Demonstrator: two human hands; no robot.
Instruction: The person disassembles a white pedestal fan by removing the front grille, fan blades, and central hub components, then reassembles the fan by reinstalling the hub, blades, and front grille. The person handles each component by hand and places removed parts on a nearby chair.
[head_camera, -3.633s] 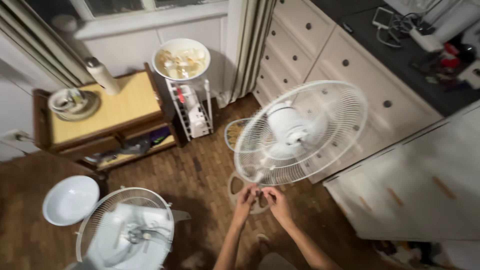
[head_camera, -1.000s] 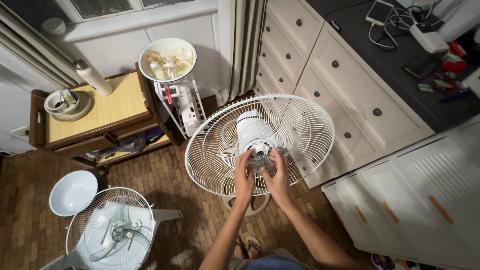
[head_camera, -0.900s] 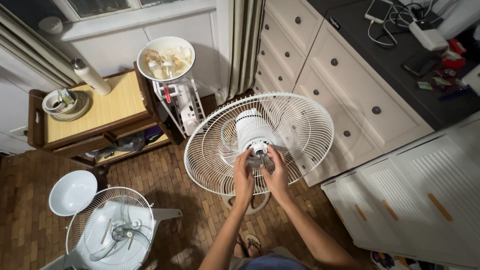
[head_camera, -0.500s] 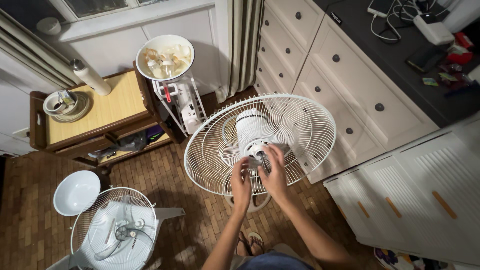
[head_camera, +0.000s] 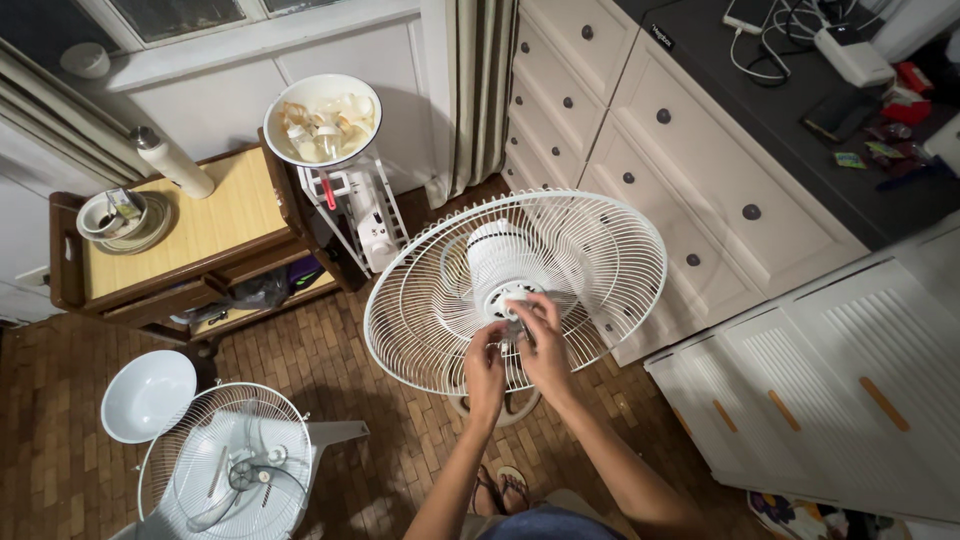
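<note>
A white pedestal fan stands in front of me, its rear wire grille (head_camera: 600, 250) tilted up and its motor hub (head_camera: 502, 268) bare, with no blades on it. My left hand (head_camera: 485, 368) and my right hand (head_camera: 540, 338) meet at the centre of the hub. Their fingers pinch a small part on the shaft, too small to make out. The fan's round base (head_camera: 497, 405) shows on the floor under my wrists.
A white front grille with loose fan blades (head_camera: 228, 475) lies on the wooden floor at lower left, beside a white bowl (head_camera: 148, 396). A wooden side table (head_camera: 190, 240), a white rack with a bowl (head_camera: 322, 118), and white drawers (head_camera: 690, 180) ring the fan.
My hands rose from the fan's lower stem to the motor hub. In the last second the fingers have shifted slightly at the hub; the fan has stayed put.
</note>
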